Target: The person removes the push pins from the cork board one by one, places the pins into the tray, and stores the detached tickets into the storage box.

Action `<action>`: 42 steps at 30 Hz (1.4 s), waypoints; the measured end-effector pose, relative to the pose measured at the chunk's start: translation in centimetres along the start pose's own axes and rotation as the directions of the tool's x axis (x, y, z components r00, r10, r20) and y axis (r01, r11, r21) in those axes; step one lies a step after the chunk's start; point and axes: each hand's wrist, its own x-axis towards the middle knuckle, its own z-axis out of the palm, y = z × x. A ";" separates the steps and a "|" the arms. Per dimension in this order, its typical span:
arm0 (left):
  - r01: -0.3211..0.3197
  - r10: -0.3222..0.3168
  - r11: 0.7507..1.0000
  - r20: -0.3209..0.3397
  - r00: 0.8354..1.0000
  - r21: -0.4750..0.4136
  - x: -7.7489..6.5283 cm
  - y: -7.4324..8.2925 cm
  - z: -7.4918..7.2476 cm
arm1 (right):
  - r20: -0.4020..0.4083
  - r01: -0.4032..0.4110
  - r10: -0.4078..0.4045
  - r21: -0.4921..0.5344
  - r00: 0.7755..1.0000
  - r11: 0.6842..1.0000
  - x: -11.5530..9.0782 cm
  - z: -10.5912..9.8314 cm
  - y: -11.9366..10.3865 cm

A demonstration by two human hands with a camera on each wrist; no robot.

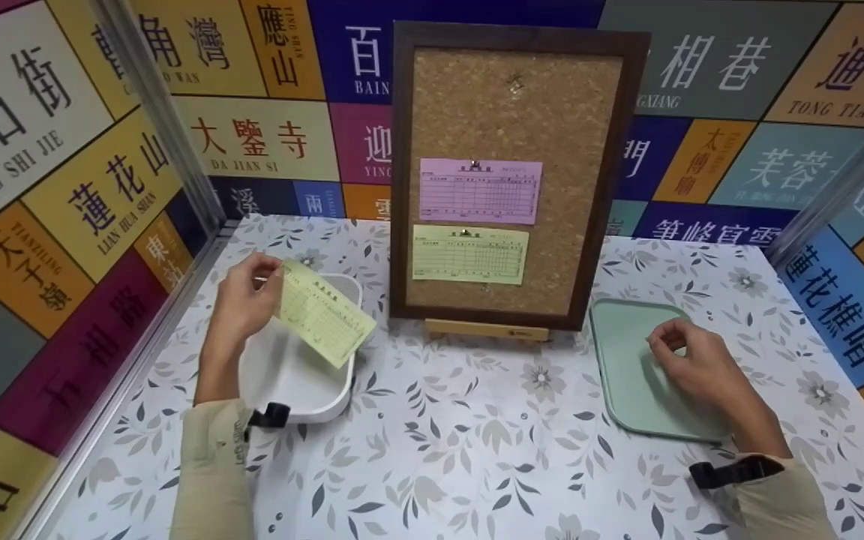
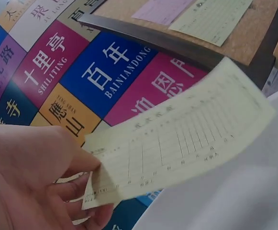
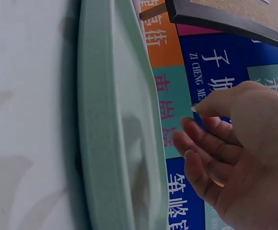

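My left hand (image 1: 250, 292) pinches a pale yellow printed form slip (image 1: 327, 311) by one end, between thumb and fingers. The slip slants over a white basin (image 1: 282, 375) at the left, and in the left wrist view the slip (image 2: 177, 143) bows slightly. Above a green tray (image 1: 627, 390) at the right is my right hand (image 1: 694, 360). Its fingers are loosely bent, with a gap between thumb and fingers in the right wrist view. Between the hands, a framed corkboard (image 1: 507, 127) bears a pink slip (image 1: 479, 192) above a yellow slip (image 1: 469, 256), each fastened at its top edge.
A wooden stand (image 1: 486, 330) props up the corkboard. Small metallic bits (image 1: 516, 82) sit near the board's top. A floral-patterned cloth (image 1: 447, 450) covers the table. Walls with coloured, lettered panels (image 1: 259, 139) enclose the back and both sides.
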 end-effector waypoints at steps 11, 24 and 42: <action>-0.096 0.029 0.972 0.299 0.954 0.213 -0.7 -0.6 -0.3 | 0.195 -0.057 0.059 -0.018 0.979 0.998 -0.1 0.6 0.5; -0.196 0.069 0.927 0.365 0.928 0.321 -0.4 -0.2 2.6 | 0.175 -0.034 0.034 -0.005 0.984 0.999 -0.1 1.2 1.1; -0.253 0.100 0.907 0.413 0.905 0.337 -0.4 -0.2 3.6 | 0.127 0.003 -0.001 -0.021 0.992 1.000 -0.1 1.4 1.5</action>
